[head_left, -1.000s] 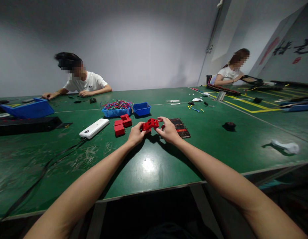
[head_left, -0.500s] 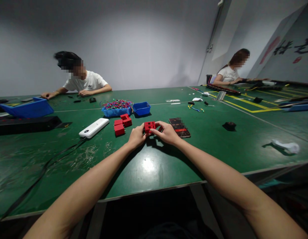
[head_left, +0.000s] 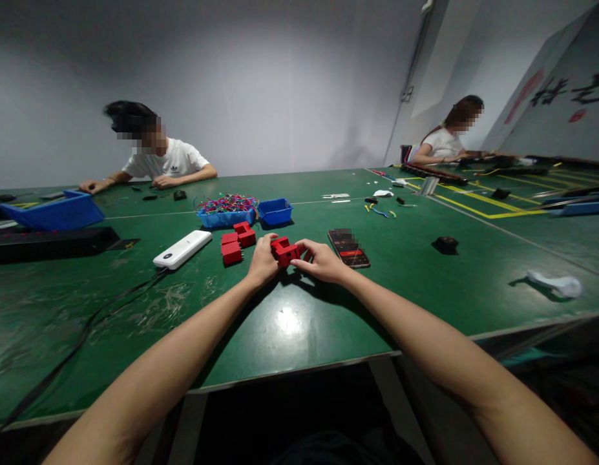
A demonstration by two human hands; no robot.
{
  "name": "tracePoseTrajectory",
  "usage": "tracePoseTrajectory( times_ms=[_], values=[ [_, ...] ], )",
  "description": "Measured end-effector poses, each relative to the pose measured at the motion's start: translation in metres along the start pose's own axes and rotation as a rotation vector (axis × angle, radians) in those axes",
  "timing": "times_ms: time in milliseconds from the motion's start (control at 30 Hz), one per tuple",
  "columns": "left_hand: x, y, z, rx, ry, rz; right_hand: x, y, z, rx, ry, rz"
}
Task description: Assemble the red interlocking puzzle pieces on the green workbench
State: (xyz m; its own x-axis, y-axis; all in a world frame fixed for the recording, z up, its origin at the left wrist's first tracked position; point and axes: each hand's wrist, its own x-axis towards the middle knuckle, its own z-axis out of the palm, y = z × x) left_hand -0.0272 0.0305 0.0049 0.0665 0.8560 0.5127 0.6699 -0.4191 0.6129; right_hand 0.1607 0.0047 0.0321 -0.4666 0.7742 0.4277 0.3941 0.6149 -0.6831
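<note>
Green-topped workbench (head_left: 338,329) before a pale wall (head_left: 289,97), head view: two bare hands meet over the middle of the near side. Between them sits a notched red part (head_left: 286,253), tilted, with dark openings in its near face; whether its underside touches the bench cannot be told. The left hand (head_left: 263,261) grasps its left side, fingers reaching round behind; the right hand (head_left: 322,261) pinches its right end between thumb and fingertips. Left of the left hand, just apart from it, lies a cluster of similar red blocks (head_left: 232,254), with thin pins projecting from the right side of the nearest. A phone (head_left: 348,248) lies flat beyond the right hand.

Handling, as judged from appearance: the red part is probably light, stiff, moulded plastic, little inclined to slip but small enough to twist if held at one corner. Its solid opposite sides offer the safest hold; thin walls around the openings, and any pins like those on its neighbour, may be fragile and are better left unpressed.
</note>
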Motion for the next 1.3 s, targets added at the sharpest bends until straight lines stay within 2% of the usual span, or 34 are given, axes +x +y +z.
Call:
tracePoseTrajectory(
  times_ms=[167,500,667,800,1000,1167,1300],
  values=[
    [-0.001,0.006,-0.002,0.069,0.107,-0.022,-0.001,0.003,-0.001,-0.031,-0.026,-0.006],
    [-0.004,0.016,-0.005,-0.008,0.167,0.018,-0.003,-0.004,0.0,-0.071,-0.029,-0.016],
    [-0.005,0.018,-0.005,-0.091,0.067,0.063,-0.004,-0.007,0.002,-0.057,-0.081,-0.017],
    [-0.005,0.018,-0.006,-0.115,0.082,0.042,-0.002,-0.003,0.004,-0.091,-0.085,-0.081],
    [-0.004,0.018,-0.007,-0.13,0.065,-0.057,-0.001,0.007,0.001,-0.325,-0.032,-0.209],
    [-0.001,0.012,-0.006,-0.147,0.066,-0.119,-0.001,0.006,-0.003,-0.589,-0.073,-0.226],
    [0.002,0.007,-0.004,-0.196,0.09,-0.127,-0.001,0.004,-0.005,-0.683,-0.088,-0.206]
  ],
)
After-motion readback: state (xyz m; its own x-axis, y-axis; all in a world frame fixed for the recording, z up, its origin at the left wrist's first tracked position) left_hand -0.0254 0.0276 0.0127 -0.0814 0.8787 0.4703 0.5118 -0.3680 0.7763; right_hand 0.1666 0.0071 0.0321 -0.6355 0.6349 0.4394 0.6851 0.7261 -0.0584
